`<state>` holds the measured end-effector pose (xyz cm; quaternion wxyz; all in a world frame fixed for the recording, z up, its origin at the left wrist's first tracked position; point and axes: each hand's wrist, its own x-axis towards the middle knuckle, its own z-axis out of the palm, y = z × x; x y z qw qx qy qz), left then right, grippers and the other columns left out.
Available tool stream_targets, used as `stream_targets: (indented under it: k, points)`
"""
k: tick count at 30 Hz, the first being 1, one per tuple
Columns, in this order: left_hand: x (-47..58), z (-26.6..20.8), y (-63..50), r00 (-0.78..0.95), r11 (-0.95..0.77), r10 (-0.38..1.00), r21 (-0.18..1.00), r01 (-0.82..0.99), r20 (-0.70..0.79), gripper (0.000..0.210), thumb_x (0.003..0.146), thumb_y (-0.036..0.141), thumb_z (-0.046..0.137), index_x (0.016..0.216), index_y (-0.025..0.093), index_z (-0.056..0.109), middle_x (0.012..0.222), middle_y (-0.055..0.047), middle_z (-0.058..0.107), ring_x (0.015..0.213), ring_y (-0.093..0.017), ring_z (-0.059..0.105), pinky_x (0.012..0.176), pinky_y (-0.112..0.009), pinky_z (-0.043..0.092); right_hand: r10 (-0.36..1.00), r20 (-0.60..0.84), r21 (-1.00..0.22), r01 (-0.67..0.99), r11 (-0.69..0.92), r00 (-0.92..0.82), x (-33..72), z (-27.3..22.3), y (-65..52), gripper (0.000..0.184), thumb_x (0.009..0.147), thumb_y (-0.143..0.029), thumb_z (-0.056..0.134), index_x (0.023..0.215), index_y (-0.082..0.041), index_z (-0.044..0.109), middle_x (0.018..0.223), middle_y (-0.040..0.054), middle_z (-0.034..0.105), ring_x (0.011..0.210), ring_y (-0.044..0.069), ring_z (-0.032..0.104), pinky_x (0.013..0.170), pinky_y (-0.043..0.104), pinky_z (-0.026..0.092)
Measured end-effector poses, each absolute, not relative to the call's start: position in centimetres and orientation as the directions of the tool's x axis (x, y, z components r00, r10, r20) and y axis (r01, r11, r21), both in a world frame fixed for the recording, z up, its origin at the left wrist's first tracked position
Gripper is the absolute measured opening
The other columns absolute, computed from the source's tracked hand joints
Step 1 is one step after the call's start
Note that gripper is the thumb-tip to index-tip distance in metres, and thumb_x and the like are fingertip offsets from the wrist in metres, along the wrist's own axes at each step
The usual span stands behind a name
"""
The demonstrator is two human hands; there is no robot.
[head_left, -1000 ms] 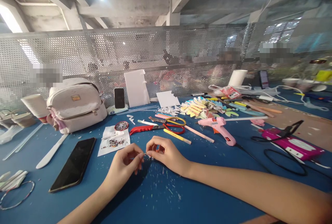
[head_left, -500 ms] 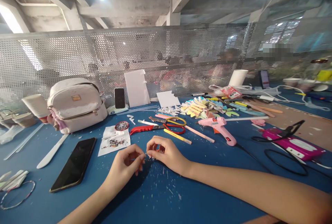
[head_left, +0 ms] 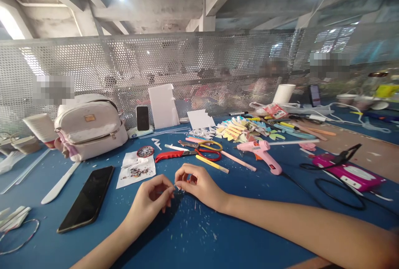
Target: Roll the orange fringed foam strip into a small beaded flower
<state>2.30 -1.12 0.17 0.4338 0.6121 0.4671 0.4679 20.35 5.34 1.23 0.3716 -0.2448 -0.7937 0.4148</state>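
My left hand (head_left: 155, 196) and my right hand (head_left: 199, 186) meet fingertip to fingertip above the blue table (head_left: 149, 240). Both are closed in a pinch. Whatever lies between the fingers is too small to make out. Small pale scraps (head_left: 202, 229) are scattered on the table below. Beyond the left hand lies a white paper sheet (head_left: 123, 177) with dark crumbs and a small round dish (head_left: 145, 151). Past the right hand lie red-handled pliers or a cutter (head_left: 170, 155), scissors (head_left: 212, 150) and a yellow pen (head_left: 212, 164).
A black phone (head_left: 87, 200) and white plastic knife (head_left: 59, 183) lie left, before a pale backpack (head_left: 90, 127). On the right are a pink glue gun (head_left: 262, 152), its cord and a magenta power strip (head_left: 349, 171). Folded paper pieces (head_left: 240, 129) are heaped behind. A perforated metal screen (head_left: 174, 61) borders the back.
The view has shifted slightly, so the things on the table appear a little further left. My two hands keep nearly the same pinched pose.
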Motion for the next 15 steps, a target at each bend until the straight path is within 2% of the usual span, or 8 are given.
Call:
stream_targets:
  k: [15]
  points:
    - [2.08, 0.02, -1.00, 0.123, -0.212, 0.973, 0.967, 0.140, 0.196, 0.025, 0.089, 0.038, 0.062, 0.078, 0.015, 0.062, 0.065, 0.000, 0.058, 0.054, -0.012, 0.055, 0.046, -0.021, 0.046, 0.696, 0.387, -0.837, 0.086, 0.540, -0.605, 20.36, 1.35, 5.28, 0.008, 0.085, -0.017, 0.065, 0.077, -0.018, 0.064, 0.080, -0.0006, 0.061, 0.070, 0.012, 0.053, 0.057, 0.022, 0.038]
